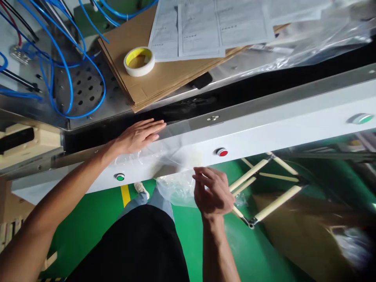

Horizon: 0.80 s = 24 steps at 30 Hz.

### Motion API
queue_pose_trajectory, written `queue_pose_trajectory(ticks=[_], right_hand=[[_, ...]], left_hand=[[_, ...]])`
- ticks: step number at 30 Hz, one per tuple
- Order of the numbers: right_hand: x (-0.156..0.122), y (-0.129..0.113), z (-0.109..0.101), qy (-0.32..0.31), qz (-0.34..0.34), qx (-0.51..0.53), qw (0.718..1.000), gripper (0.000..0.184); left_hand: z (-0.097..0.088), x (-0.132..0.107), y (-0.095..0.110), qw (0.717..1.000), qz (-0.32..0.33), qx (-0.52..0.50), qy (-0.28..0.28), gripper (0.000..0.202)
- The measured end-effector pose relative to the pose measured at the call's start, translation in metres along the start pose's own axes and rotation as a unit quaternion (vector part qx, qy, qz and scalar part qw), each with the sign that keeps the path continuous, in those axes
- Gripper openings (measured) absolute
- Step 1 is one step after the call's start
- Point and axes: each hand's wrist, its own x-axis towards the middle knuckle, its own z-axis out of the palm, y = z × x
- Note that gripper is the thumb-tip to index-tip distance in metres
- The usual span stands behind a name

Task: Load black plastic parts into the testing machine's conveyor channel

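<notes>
Clear plastic being handled at the edge of a white panel

A sheet or bag of clear plastic [178, 188] is being handled with both hands: part of it is being spread over the front of the white panel [264, 131], and the rest is being left to hang below the panel's lower edge. By the left hand [141, 135], laid nearly flat with fingers extended, the panel's upper edge is being covered. The right hand [213, 192] is being held in front of the lower edge, fingers curled inward; because of blur, whether plastic is being pinched there cannot be told. The step in hand is being judged as steadying and managing the plastic; a sure grip on its free part seems to be called for.

No brand is being shown legibly. The printed sheets [199, 33] on the cardboard [164, 78] are being seen with lines too small to be read, as are the faint marks inside the tape roll [140, 71]. Beside the red button [222, 152] and the green button [120, 177], no lettering is being made out.
</notes>
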Motion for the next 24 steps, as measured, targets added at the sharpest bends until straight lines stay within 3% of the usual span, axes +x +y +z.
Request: queue_pose_trajectory(ticks=[3, 7, 9, 11, 12, 14, 20, 24], right_hand=[[-0.009, 0.004, -0.010, -0.017, 0.000, -0.006, 1.000, 0.027], [0.009, -0.007, -0.011, 0.059, -0.004, -0.045, 0.997, 0.029], [0.027, -0.023, 0.002, -0.014, -0.054, -0.043, 0.998, 0.041], [0.042, -0.040, 0.020, -0.163, -0.132, -0.052, 0.976, 0.044], [0.047, -0.048, 0.028, -0.220, -0.165, -0.067, 0.959, 0.038], [0.050, -0.059, 0.037, -0.269, -0.198, -0.083, 0.939, 0.022], [0.022, -0.048, 0.010, -0.239, -0.236, -0.018, 0.942, 0.032], [0.000, -0.046, 0.000, -0.222, -0.232, -0.056, 0.945, 0.031]], left_hand=[[-0.001, 0.003, -0.001, 0.999, -0.010, -0.009, -0.029, 0.054], [0.000, 0.003, 0.006, 0.998, -0.038, 0.027, -0.052, 0.056], [0.000, 0.003, 0.010, 0.997, -0.047, 0.045, -0.048, 0.056], [0.000, 0.003, 0.013, 0.996, -0.051, 0.055, -0.047, 0.056], [0.000, 0.004, 0.014, 0.996, -0.055, 0.060, -0.046, 0.056], [0.000, 0.005, 0.015, 0.995, -0.063, 0.065, -0.047, 0.056], [-0.001, 0.013, 0.008, 0.997, -0.040, 0.026, -0.063, 0.055], [0.001, 0.016, 0.007, 0.998, -0.032, 0.038, -0.049, 0.054]])
